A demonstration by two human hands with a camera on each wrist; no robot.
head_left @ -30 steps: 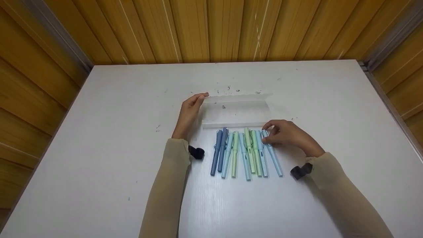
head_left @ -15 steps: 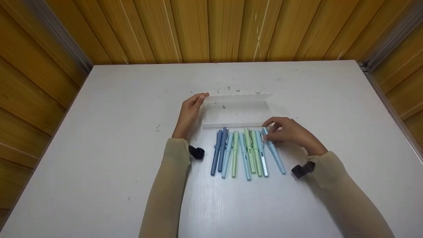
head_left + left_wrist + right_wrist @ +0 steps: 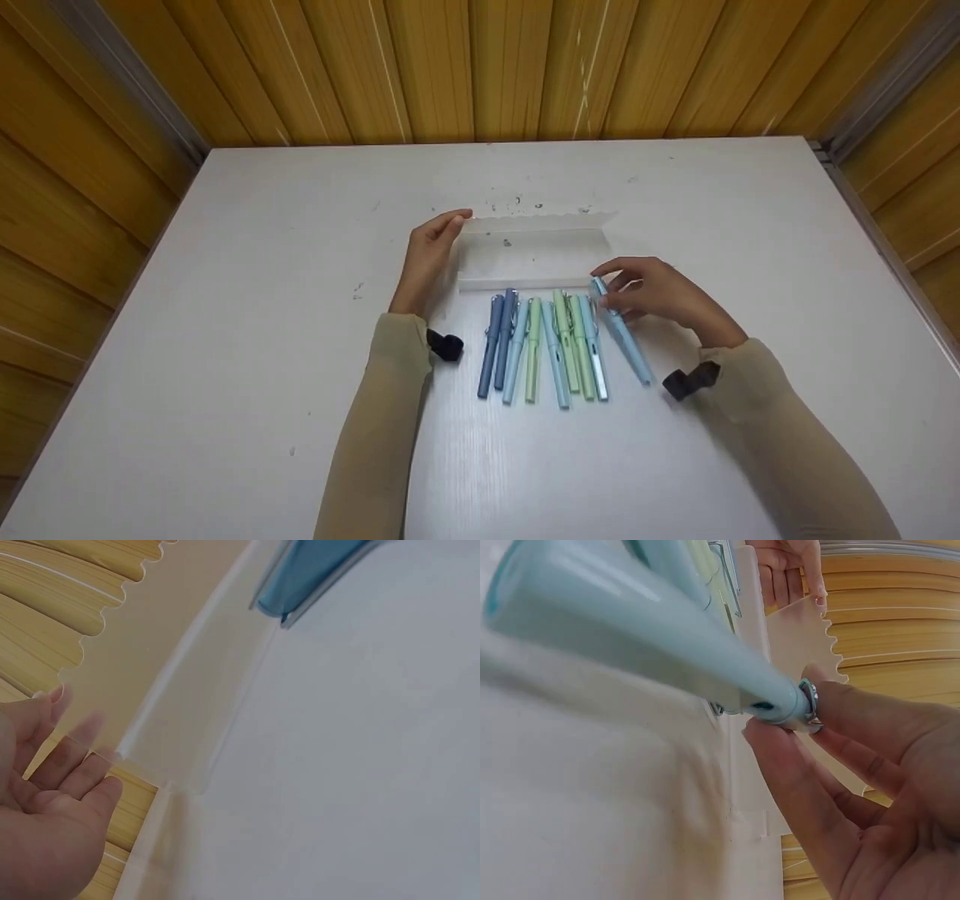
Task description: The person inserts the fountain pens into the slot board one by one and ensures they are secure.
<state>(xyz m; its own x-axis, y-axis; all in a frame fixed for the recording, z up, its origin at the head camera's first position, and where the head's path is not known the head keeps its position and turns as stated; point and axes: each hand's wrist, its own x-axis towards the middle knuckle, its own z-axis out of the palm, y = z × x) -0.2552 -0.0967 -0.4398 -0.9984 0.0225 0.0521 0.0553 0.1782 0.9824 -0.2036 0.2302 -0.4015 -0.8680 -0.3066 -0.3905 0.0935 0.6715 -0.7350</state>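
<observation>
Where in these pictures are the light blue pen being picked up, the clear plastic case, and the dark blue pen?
light blue pen (image 3: 622, 337), head view, mid barrel.
clear plastic case (image 3: 536, 259), head view, its base.
dark blue pen (image 3: 489, 352), head view, mid barrel.

White table (image 3: 225, 315): pens (image 3: 534, 349), clear case (image 3: 534, 255).

The pens (image 3: 547, 349) look like smooth, satin plastic with shiny metal clips. The case (image 3: 534, 253) is frosted, translucent plastic. The bench (image 3: 225, 315) is matt white, the wall (image 3: 480, 67) glossy wood.
</observation>
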